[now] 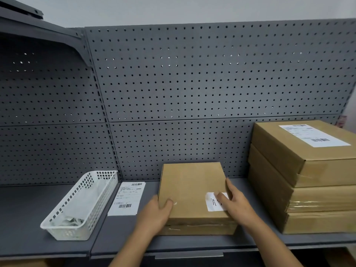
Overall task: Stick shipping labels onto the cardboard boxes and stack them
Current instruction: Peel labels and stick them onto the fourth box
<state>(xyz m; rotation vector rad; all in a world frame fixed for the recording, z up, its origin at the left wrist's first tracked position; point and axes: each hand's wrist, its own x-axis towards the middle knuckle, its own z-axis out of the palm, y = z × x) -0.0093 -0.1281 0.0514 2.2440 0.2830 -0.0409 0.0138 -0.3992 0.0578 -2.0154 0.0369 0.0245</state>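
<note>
A flat brown cardboard box lies on the grey shelf in the middle. A small white sticker with handwriting sits on its top near the right. My left hand grips the box's front left corner, thumb on top. My right hand rests on the top right part, fingers on the sticker and the right edge. A white shipping label sheet lies flat on the shelf, left of the box. To the right stands a stack of three cardboard boxes; the top one carries a shipping label.
A white plastic basket with crumpled paper scraps stands at the left of the shelf. A grey pegboard wall closes off the back. An upper shelf bracket juts out at the top left. The shelf's front edge runs below my forearms.
</note>
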